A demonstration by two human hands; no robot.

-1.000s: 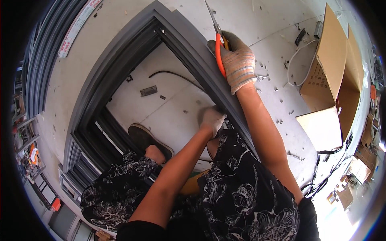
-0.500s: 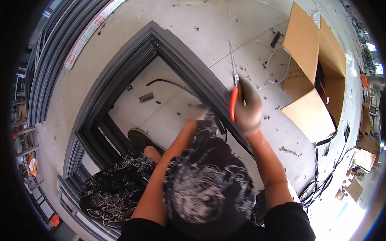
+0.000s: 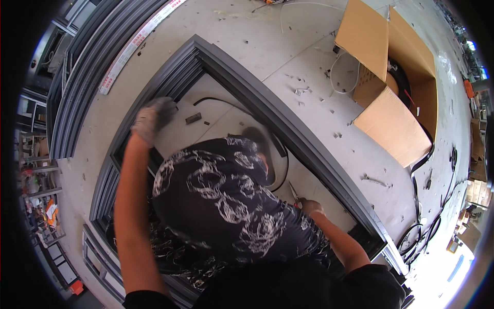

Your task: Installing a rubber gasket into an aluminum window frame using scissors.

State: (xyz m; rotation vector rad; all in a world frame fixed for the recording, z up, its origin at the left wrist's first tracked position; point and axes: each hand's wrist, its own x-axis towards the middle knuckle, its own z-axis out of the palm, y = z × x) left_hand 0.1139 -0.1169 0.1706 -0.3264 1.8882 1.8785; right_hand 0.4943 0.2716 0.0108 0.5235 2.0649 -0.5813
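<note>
"Grey frame: where?"
"On the floor, around the shoe. Left hand is at its left side, blurred; can't tell its grip."
"Right hand?"
"Closed round scissors, inside the frame. Keep their tips clear of the trousers."

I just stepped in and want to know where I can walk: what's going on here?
A person is at a dark grey frame lying on the floor. The gloved right hand holds scissors inside the frame's outline. The gloved left hand is blurred at the frame's left side; contact is unclear. An open cardboard box stands to the right, outside the frame.
</note>
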